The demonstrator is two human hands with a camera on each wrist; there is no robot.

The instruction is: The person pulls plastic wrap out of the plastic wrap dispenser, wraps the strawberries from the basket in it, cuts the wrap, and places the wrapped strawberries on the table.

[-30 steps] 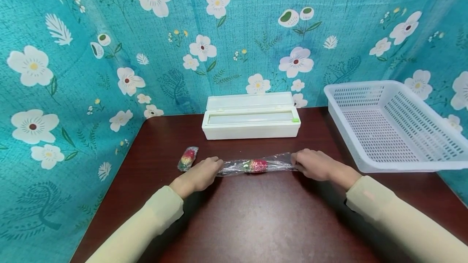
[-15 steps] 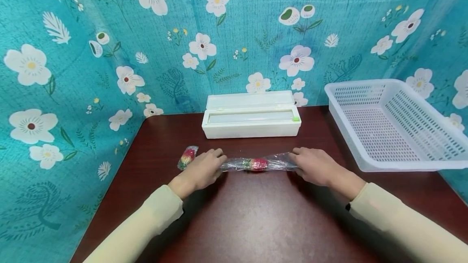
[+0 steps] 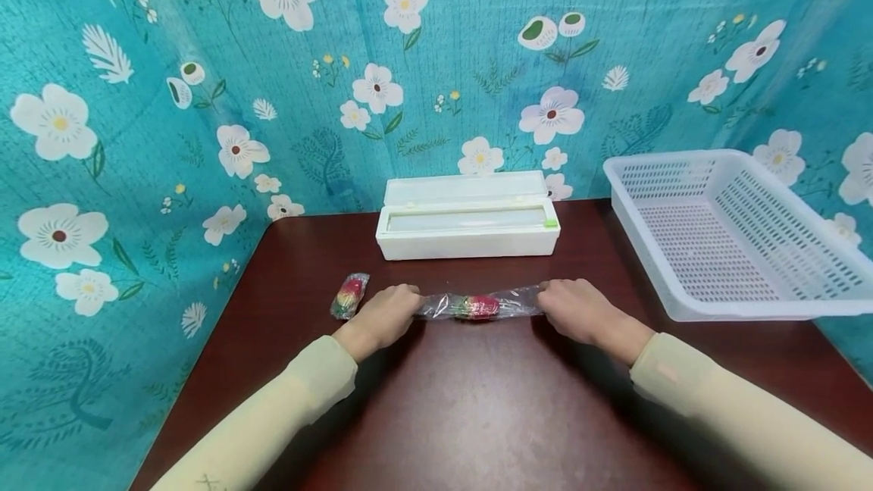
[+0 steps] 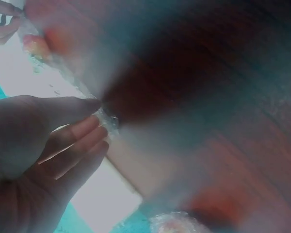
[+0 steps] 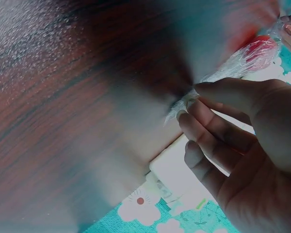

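Note:
A small red, yellow and green fruit-like piece (image 3: 480, 307) lies across the table's middle, rolled in clear cling film (image 3: 520, 301). The film stretches out as a narrow strip on both sides of it. My left hand (image 3: 387, 314) pinches the strip's left end; in the left wrist view thumb and fingertips meet on the film (image 4: 109, 121). At the other end my right hand (image 3: 578, 311) pinches the gathered film tail (image 5: 184, 104) between thumb and fingers. Beyond my left hand lies a second film-wrapped piece (image 3: 350, 295) with similar colours.
A long white cling film dispenser (image 3: 470, 243) with its lid raised and a green tab stands at the back. To the right is a white perforated plastic basket (image 3: 658, 264). A teal flowered cloth (image 3: 436, 59) hangs behind the dark red table (image 3: 464, 415).
Half a second ago the fingers of both hands were raised more; now they are curled in on the film ends. Compared with one second ago, the hands are slightly closer together.

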